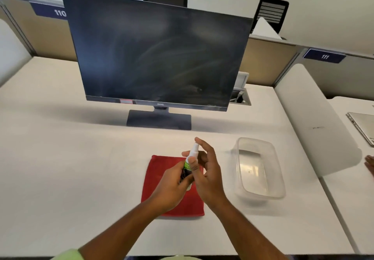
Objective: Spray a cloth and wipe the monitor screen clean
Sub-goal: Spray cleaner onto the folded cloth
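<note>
A small spray bottle [191, 159] with a white top and green-and-black label stands nearly upright above a red cloth [159, 180] lying flat and folded on the desk. Behind them the dark monitor [157, 57] sits switched off, its screen streaked with smears.

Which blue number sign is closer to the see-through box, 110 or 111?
The 111 sign. It hangs on the right, the same side as the clear box; the 110 sign is far left, behind the monitor.

One view only: head-worn, wide-angle, looking forward and down across the bench [81, 158]. Forearms enter from the bottom edge, close to the lens. Monitor [157, 57] stands farther back, centre frame; partitions and chairs behind it.
</note>
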A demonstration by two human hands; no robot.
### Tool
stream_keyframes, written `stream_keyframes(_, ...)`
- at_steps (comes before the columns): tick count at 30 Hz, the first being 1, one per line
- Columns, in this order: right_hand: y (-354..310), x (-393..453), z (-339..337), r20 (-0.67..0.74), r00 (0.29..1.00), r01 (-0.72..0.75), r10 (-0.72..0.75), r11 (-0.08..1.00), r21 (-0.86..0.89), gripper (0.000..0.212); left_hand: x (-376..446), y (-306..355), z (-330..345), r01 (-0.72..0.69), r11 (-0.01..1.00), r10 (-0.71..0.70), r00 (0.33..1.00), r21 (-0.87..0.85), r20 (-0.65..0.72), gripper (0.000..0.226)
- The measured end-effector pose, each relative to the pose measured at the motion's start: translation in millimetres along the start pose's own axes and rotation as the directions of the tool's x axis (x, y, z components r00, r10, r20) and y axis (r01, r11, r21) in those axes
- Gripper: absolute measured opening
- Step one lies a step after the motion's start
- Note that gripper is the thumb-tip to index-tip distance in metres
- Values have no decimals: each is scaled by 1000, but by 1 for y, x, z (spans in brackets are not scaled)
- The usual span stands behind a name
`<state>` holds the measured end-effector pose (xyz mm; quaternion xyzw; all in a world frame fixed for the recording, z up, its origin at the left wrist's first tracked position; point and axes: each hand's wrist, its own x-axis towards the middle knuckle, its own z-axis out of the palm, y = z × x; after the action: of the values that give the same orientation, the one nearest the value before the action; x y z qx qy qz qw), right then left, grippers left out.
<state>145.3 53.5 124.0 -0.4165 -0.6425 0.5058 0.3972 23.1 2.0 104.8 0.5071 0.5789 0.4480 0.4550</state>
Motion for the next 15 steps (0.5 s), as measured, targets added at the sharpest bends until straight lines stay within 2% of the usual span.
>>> stream_keyframes(4, 6, -4, 11, 102, 995, 15, -7, 997, -69, 65, -5, -4, -9, 33, 999, -33, 999, -40, 13, 18)
stream_keyframes(9, 14, -9, 18, 191, 982, 28, 6, 985, -171, 66, -12, -15, -16, 51, 999, -51, 998, 9, -23, 17)
stream_keyframes(15, 31, -12, 17, 114, 993, 59, -22, 942, -330, 71, -23, -34, -13, 164, 985, -163, 986, 48, -17, 26)
